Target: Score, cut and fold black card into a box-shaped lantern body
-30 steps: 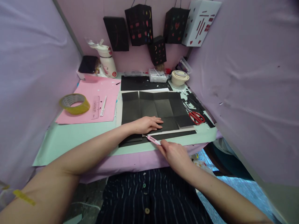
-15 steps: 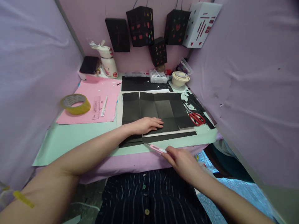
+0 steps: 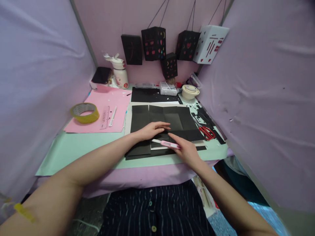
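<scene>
Left hand (image 3: pixel 150 130) flat on black paper (image 3: pixel 169 118); right hand (image 3: pixel 185 149) grip holding pink cutter (image 3: pixel 165 143)

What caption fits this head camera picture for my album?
Left hand presses creased black paper flat while right hand holds a pink craft knife over it.

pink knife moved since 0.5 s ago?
Yes. The right hand brought the pink knife from off the table edge up onto the black paper.

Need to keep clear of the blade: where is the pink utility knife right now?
Head view, centre: the pink utility knife is in the right hand, over the black paper's near edge, beside the left hand.
</scene>
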`<state>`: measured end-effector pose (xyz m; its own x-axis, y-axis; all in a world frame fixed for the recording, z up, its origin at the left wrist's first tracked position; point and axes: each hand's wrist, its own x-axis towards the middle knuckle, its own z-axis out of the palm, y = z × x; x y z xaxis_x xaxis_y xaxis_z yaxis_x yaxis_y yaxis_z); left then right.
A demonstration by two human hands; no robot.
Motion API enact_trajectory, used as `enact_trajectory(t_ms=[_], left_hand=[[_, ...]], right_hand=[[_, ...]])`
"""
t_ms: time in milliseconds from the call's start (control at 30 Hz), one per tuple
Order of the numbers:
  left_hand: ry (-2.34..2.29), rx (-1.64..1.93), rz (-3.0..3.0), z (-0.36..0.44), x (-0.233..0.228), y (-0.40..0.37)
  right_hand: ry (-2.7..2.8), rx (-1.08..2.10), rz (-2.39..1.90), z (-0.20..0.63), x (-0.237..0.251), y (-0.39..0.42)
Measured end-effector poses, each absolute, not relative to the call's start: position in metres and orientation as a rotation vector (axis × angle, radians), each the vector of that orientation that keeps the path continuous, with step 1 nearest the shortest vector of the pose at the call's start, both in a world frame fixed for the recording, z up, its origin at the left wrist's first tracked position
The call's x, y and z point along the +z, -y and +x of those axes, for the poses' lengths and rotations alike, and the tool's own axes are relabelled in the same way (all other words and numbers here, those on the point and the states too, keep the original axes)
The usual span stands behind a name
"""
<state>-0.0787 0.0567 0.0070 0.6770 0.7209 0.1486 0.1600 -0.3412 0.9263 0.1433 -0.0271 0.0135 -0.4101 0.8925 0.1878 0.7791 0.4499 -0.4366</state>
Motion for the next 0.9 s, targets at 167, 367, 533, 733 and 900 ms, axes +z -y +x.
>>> enact_trajectory(t_ms=[167, 367, 533, 733, 900], left_hand=[[-0.713, 0.801, 1.491, -0.079, 0.0, -0.061], [-0.684, 0.813, 1.216, -0.079, 0.004, -0.06], [-0.679, 0.81, 1.177, -0.08, 0.008, -0.058], [-0.673, 0.831, 1.164, -0.079, 0.007, -0.058], [-0.651, 0.823, 1.152, -0.079, 0.004, -0.058]], right_hand=[[2.582, 0.182, -1.519, 0.132, 0.017, 0.019], [2.528, -0.042, -1.215, 0.147, -0.002, 0.033], [2.386, 0.032, -1.142, 0.156, -0.007, 0.032], [2.555, 0.071, -1.431, 0.145, 0.01, 0.02], [2.625, -0.071, -1.155, 0.141, 0.001, 0.025]])
